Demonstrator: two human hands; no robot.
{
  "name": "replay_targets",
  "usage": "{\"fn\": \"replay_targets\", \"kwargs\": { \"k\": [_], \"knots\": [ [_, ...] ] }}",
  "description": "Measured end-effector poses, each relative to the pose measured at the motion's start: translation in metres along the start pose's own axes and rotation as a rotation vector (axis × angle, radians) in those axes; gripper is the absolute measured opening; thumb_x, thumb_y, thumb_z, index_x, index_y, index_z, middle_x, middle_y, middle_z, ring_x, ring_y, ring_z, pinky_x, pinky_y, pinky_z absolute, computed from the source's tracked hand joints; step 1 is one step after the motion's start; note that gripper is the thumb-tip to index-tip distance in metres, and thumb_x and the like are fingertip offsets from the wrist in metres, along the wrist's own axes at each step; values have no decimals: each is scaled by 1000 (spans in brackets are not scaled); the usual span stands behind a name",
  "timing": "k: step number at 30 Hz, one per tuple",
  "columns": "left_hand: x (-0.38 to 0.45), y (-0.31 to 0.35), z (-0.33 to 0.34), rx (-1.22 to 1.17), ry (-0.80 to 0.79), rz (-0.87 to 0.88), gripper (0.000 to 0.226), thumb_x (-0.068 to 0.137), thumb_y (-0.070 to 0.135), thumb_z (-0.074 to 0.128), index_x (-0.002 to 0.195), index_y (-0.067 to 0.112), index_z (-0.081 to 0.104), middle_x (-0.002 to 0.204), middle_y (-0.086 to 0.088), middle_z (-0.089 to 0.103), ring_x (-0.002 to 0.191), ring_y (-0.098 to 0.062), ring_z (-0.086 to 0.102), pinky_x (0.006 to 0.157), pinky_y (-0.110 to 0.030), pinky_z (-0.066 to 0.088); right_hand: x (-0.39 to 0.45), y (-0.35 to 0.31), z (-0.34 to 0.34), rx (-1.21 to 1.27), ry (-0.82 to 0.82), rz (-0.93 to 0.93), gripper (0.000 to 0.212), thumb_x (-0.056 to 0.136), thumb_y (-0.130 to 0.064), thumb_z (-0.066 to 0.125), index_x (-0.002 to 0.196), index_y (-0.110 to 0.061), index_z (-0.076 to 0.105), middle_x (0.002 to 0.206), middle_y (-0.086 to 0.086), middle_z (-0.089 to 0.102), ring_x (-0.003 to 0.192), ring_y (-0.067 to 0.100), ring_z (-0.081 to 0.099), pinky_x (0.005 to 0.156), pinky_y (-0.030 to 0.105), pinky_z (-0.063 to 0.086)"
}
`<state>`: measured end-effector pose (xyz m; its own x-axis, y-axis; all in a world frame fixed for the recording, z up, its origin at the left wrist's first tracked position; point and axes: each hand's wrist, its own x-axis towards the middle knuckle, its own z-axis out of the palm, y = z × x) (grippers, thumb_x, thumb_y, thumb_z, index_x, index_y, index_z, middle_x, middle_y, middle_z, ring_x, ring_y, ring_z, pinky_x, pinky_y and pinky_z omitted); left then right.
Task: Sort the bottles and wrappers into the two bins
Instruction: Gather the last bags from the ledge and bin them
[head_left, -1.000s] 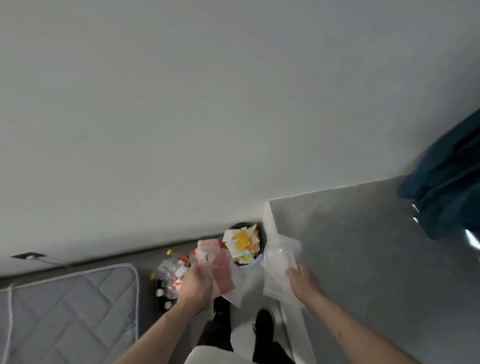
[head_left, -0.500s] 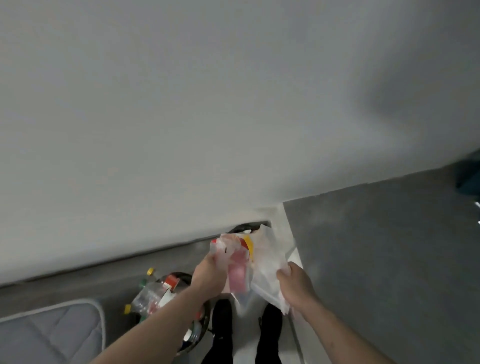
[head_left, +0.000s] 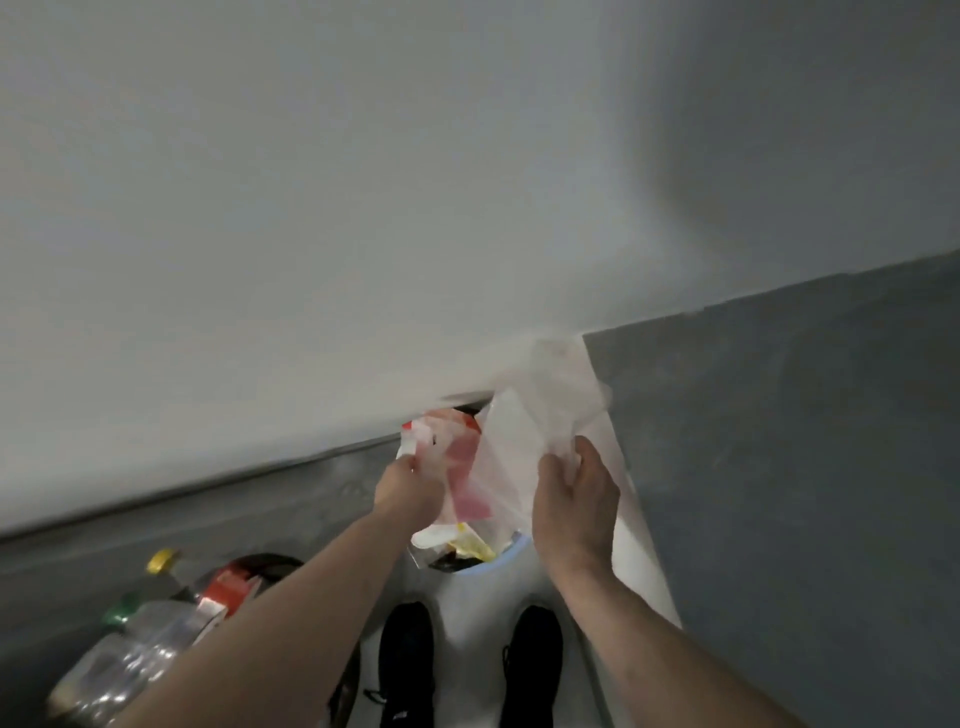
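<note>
My left hand (head_left: 408, 483) grips a red and white wrapper (head_left: 460, 470). Close beside it, my right hand (head_left: 574, 501) holds a clear plastic wrapper (head_left: 524, 447) that reaches up past the fingers. Both wrappers hang over a pale bin with a blue rim (head_left: 498, 564), which holds yellow and white wrappers. At the lower left stands a dark bin (head_left: 275, 561) filled with clear plastic bottles (head_left: 140, 649) with yellow and green caps; my left forearm covers part of it.
A white wall fills the upper view, with a skirting line along the floor. A grey table surface (head_left: 805, 467) lies at the right, its pale edge beside the blue-rimmed bin. My two black shoes (head_left: 408, 660) stand on the pale floor below the bins.
My hands have come together over the blue-rimmed bin, each still holding its wrapper. The view has swung left and down, so the mattress and the blue cloth have left the frame.
</note>
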<state>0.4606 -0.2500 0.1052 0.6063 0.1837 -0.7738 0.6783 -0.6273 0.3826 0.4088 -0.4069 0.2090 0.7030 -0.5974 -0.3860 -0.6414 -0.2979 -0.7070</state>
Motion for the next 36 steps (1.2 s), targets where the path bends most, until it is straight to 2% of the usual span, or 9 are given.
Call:
{"fn": "replay_targets", "kwargs": {
  "k": [2, 6, 12, 16, 19, 23, 28, 31, 36],
  "knots": [
    [13, -3, 10, 19, -27, -8, 33, 99, 32, 45, 110, 10, 67, 108, -13, 70, 102, -35, 66, 92, -38, 54, 3, 9, 11, -10, -53, -14, 5, 91, -17, 52, 86, -17, 55, 79, -5, 60, 73, 15, 53, 64, 27, 42],
    [26, -5, 12, 24, -51, -9, 39, 86, 13, 57, 124, 15, 65, 103, -5, 69, 92, -27, 65, 71, -25, 48, 23, 34, 37, -29, -256, 189, 38, 93, -22, 50, 130, -19, 58, 121, -2, 64, 105, 24, 59, 90, 33, 45],
    [39, -10, -3, -33, -76, 37, 61, 88, 13, 60, 148, 20, 48, 136, 0, 61, 106, -18, 60, 85, -25, 43, 65, 68, 82, -237, -385, 255, 42, 99, -22, 50, 138, -6, 53, 139, 13, 58, 124, 35, 56, 99, 34, 44],
    [28, -17, -4, 260, 70, 505, 55, 82, 22, 62, 136, 28, 55, 145, 4, 47, 130, -20, 47, 104, -28, 39, 79, 87, 109, -373, -355, 201, 45, 101, -37, 46, 131, -7, 60, 129, 16, 64, 116, 33, 61, 99, 37, 50],
    [24, -19, 8, 513, -88, 753, 65, 87, 18, 59, 146, 41, 44, 162, 11, 24, 149, -19, 20, 121, -39, 24, 80, 97, 116, -552, -337, 189, 55, 101, -51, 37, 131, -11, 59, 131, 16, 58, 121, 33, 53, 100, 42, 45],
    [33, -21, 25, 912, -264, 692, 84, 90, 18, 55, 157, 47, 13, 168, 11, -6, 155, -25, -2, 124, -50, 11, 81, 95, 107, -447, -376, 211, 52, 102, -49, 45, 137, -13, 55, 137, 18, 52, 124, 33, 49, 102, 39, 42],
    [40, -23, 37, 1007, -299, 595, 89, 88, 12, 51, 157, 48, 7, 167, 13, -14, 155, -27, -6, 123, -56, 14, 56, 108, 86, -65, -173, 106, 80, 85, -25, 74, 154, -22, 32, 144, 3, 36, 121, 26, 58, 103, 41, 51],
    [40, -24, 38, 1036, -331, 561, 95, 84, 7, 49, 157, 47, 2, 167, 13, -15, 155, -28, -3, 123, -54, 17, 34, 128, 77, -181, -194, -170, 73, 86, -10, 71, 150, -31, 42, 135, -8, 35, 113, 17, 60, 99, 31, 52],
    [46, -22, 44, 1067, -362, 540, 96, 84, 11, 56, 158, 42, 4, 169, 8, -8, 154, -33, 3, 122, -54, 20, 39, 147, 88, -552, -415, -302, 61, 96, -25, 61, 152, -27, 38, 157, -3, 31, 139, 21, 38, 111, 32, 40]
  ]
}}
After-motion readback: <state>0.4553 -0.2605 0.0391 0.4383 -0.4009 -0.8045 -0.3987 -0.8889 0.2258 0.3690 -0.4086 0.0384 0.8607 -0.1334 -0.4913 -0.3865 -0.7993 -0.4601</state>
